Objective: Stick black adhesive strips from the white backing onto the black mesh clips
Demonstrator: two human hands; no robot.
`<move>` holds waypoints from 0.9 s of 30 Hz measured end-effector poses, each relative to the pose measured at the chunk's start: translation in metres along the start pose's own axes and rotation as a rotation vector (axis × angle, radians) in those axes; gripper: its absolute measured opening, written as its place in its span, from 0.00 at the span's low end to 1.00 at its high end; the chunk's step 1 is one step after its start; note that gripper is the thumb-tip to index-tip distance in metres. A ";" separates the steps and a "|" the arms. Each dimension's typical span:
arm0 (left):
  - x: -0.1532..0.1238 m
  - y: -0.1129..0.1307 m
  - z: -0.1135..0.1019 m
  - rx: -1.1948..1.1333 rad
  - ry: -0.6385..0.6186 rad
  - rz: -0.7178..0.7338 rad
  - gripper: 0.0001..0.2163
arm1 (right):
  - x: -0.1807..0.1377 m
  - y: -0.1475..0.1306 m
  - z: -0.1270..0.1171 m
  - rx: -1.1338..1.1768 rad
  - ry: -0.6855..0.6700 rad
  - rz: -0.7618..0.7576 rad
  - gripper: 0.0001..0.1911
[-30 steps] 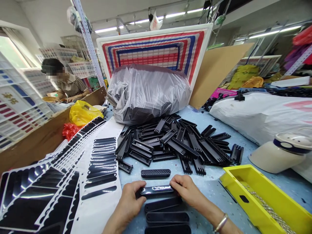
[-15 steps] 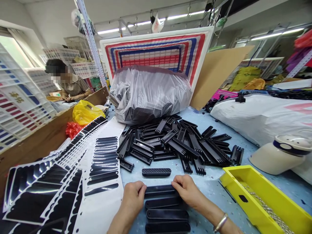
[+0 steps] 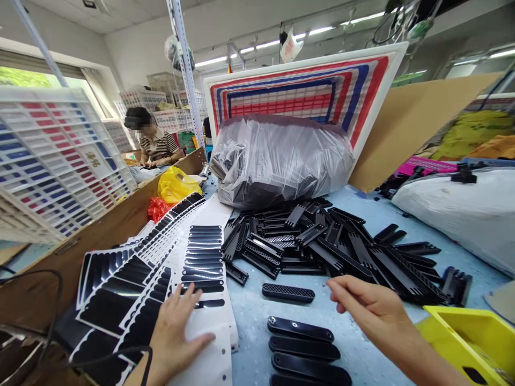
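Observation:
My left hand [image 3: 177, 332] lies with spread fingers on a white sheet of black adhesive strips [image 3: 202, 271], its fingertips by the lowest strips. My right hand [image 3: 362, 300] hovers over the blue table in front of the pile of black plastic parts [image 3: 281, 236]. Its thumb and forefinger are pinched together, and nothing shows between them. Between my hands, several smooth black bars [image 3: 300, 328] lie in a column. Just above them sits a single black bar with a mesh-patterned face [image 3: 288, 292], touched by neither hand.
More strip sheets [image 3: 116, 300] fan out at left beside a wooden board [image 3: 100, 236]. A yellow bin [image 3: 454, 327] stands at right. A plastic-wrapped bundle [image 3: 281, 161] leans before a striped basket [image 3: 374, 91]. Another person [image 3: 155, 145] sits at the far left.
Both hands have let go of the topmost smooth bar. My left hand has moved left onto the strip sheet and opened; my right has lifted away to the right. The view has turned left.

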State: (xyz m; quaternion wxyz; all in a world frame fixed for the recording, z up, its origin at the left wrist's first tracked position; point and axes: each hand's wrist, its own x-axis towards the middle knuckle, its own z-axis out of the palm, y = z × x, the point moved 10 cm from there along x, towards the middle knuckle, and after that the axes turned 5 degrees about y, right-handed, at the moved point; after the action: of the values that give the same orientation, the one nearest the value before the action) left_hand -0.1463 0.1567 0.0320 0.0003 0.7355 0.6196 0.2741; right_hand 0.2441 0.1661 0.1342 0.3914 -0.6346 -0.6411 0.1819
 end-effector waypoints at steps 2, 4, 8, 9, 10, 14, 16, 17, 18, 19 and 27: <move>-0.025 0.008 0.019 0.020 -0.056 0.124 0.34 | -0.003 -0.020 0.033 0.018 -0.087 -0.098 0.18; -0.043 0.015 0.018 0.032 0.044 0.164 0.30 | -0.009 -0.034 0.071 0.015 -0.161 -0.177 0.18; -0.053 0.034 0.005 0.036 0.151 0.178 0.18 | -0.022 -0.056 0.149 -0.001 -0.315 -0.288 0.12; -0.053 0.038 0.002 0.025 0.158 0.172 0.17 | -0.027 -0.063 0.168 -0.001 -0.363 -0.324 0.12; -0.053 0.042 0.000 0.012 0.156 0.161 0.16 | -0.032 -0.070 0.184 -0.006 -0.405 -0.364 0.14; -0.056 0.041 -0.005 -0.119 0.130 0.063 0.13 | -0.050 -0.086 0.233 -0.130 -0.560 -0.514 0.28; -0.061 0.025 -0.014 -0.264 0.192 -0.064 0.15 | -0.054 -0.082 0.246 -0.159 -0.601 -0.551 0.28; -0.065 0.009 -0.020 -0.352 0.248 -0.182 0.18 | -0.054 -0.079 0.249 -0.138 -0.603 -0.567 0.28; -0.071 -0.010 -0.024 -0.448 0.305 -0.335 0.21 | -0.053 -0.076 0.248 -0.100 -0.581 -0.578 0.28; -0.079 -0.029 -0.024 -0.552 0.343 -0.508 0.23 | -0.050 -0.072 0.245 -0.054 -0.551 -0.591 0.28; -0.073 -0.033 0.016 -1.129 0.152 -0.841 0.28 | -0.051 -0.050 0.207 0.184 -0.430 -0.637 0.24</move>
State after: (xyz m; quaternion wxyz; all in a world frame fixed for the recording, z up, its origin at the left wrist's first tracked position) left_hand -0.1758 0.1034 -0.0217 0.4443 0.3000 0.6129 0.5805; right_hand 0.0534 0.1652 0.0273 0.3402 -0.3138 -0.8542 0.2369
